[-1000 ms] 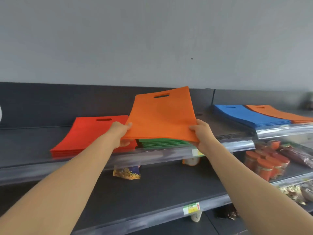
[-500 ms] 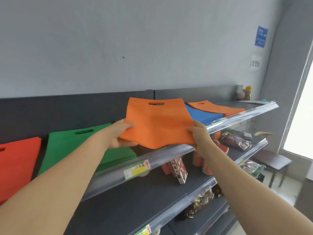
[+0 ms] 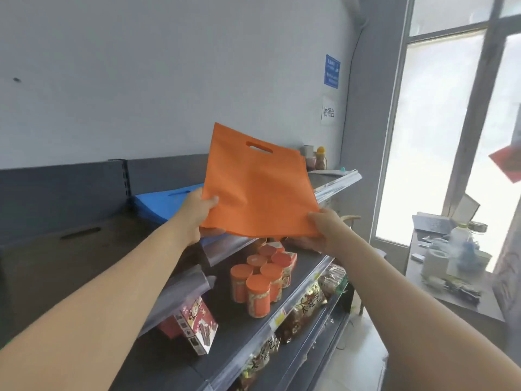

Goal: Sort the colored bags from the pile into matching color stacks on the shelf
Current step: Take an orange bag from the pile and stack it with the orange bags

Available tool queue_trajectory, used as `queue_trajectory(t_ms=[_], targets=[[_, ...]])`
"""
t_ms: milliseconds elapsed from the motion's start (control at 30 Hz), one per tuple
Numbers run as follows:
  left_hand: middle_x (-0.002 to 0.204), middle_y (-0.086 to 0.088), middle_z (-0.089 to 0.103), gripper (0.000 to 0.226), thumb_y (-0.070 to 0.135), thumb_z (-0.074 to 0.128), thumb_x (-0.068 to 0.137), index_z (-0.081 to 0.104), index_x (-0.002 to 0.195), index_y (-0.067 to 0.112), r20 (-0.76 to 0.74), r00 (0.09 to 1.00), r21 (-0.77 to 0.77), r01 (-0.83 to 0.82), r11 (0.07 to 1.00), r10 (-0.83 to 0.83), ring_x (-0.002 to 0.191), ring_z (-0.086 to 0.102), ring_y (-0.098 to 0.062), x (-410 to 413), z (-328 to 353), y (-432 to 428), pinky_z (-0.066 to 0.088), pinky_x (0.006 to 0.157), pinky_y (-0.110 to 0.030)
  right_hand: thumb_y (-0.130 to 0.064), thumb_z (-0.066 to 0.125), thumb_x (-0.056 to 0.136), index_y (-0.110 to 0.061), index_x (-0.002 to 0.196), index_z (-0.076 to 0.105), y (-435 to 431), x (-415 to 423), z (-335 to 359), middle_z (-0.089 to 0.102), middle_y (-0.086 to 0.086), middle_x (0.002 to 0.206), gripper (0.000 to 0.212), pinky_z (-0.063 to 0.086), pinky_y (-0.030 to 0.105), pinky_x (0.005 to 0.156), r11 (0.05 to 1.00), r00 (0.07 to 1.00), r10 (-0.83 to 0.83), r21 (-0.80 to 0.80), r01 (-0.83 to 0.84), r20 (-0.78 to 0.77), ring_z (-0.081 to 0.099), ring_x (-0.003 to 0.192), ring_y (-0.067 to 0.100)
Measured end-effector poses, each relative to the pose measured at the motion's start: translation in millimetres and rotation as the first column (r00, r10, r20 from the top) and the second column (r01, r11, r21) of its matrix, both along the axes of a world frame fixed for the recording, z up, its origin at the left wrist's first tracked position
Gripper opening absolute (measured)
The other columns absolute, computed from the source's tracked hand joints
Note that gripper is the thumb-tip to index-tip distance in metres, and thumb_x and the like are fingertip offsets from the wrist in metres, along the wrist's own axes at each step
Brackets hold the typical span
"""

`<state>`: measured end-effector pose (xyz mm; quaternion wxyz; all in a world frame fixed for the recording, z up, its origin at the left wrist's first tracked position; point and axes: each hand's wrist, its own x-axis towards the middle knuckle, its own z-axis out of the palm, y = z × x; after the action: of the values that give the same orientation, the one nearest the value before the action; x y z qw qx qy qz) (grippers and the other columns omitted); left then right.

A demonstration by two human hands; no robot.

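Holding one orange bag (image 3: 253, 193) up over the front of the top shelf (image 3: 338, 183), not yet laying it down. Gripping it by its near edge with both hands: pinching the near-left corner with the left hand (image 3: 197, 210), thumb pressing on top and the other fingers going underneath; pinching the near-right corner with the right hand (image 3: 324, 230) the same way, with fingers curling under the fabric. Stretching the bag flat between the two grips, tilting it up and away, handle slot at the far edge, apparently touching nothing but the hands. Judging the sort to be partly done: noting a blue stack (image 3: 160, 203) lying on the shelf just beyond the left hand, and a dark bag (image 3: 56, 249) with a slot further left. Finding no orange stack in view, possibly hiding behind the held bag; not being able to tell how much of the pile is waiting.
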<state>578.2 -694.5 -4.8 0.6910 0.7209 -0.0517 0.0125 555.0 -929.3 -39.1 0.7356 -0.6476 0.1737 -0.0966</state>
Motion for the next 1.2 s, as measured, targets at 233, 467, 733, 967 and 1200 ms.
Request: queue_trajectory(t_ms=[233,467,733,967,1200], targets=[[0.092,0.004,0.056,0.012,0.02,0.044,0.1,0.049,0.111,0.023,0.074,0.997,-0.051,0.0,0.999,0.004,0.076,0.056,-0.016,50.5,-4.0,-112.1,0.056,0.051,-0.036,0.001,0.044,0.094,-0.007,0.112,0.05,-106.6,61.2,3.8,0.057,0.017,0.106,0.021,0.052,0.029,0.041,0.997,0.991,-0.067,-0.025,0.071,0.111,0.061,0.074,0.027],[0.095,0.003,0.057,0.011,0.019,0.049,0.098,0.049,0.109,0.022,0.076,0.997,0.016,-0.028,0.999,0.027,0.084,0.058,-0.019,119.3,3.8,-159.1,0.055,0.05,-0.031,-0.004,0.041,0.095,-0.007,0.124,0.049,-149.4,136.4,14.4,0.053,0.011,0.104,0.03,0.036,0.013,0.029,0.874,0.975,-0.078,-0.456,0.167,0.207,0.048,0.064,0.016],[0.101,-0.002,0.054,0.031,0.008,0.057,0.091,0.048,0.12,0.016,0.12,0.974,0.119,-0.207,0.971,0.193,0.097,0.059,-0.026,208.1,3.5,-156.1,0.055,0.083,-0.049,-0.004,0.034,0.088,-0.012,0.127,0.049,-149.8,242.0,33.8,0.052,0.005,0.087,0.042,0.043,0.028,0.052,0.712,0.987,0.046,-0.698,0.077,0.157,0.049,0.064,0.02],[0.09,-0.006,0.053,0.042,0.002,0.05,0.092,0.049,0.133,0.012,0.038,0.972,0.297,-0.231,0.926,0.231,0.07,0.054,-0.018,244.5,-1.4,-162.4,0.057,0.05,-0.026,-0.007,0.041,0.082,-0.019,0.131,0.051,-154.4,322.9,41.6,0.06,0.012,0.118,0.051,0.05,0.039,0.083,0.569,0.976,0.199,-0.821,-0.04,0.09,0.057,0.099,0.032],[0.139,-0.009,0.046,0.042,0.007,0.049,0.093,0.049,0.135,0.008,0.109,0.91,0.457,-0.402,0.793,0.399,0.124,0.045,-0.022,261.7,-20.3,-197.6,0.034,0.095,-0.024,-0.009,0.04,0.083,-0.022,0.132,0.05,-178.5,377.1,30.2,0.06,0.011,0.122,0.052,0.047,0.035,0.08,0.523,0.955,0.295,-0.843,-0.127,0.039,0.058,0.102,0.032]])
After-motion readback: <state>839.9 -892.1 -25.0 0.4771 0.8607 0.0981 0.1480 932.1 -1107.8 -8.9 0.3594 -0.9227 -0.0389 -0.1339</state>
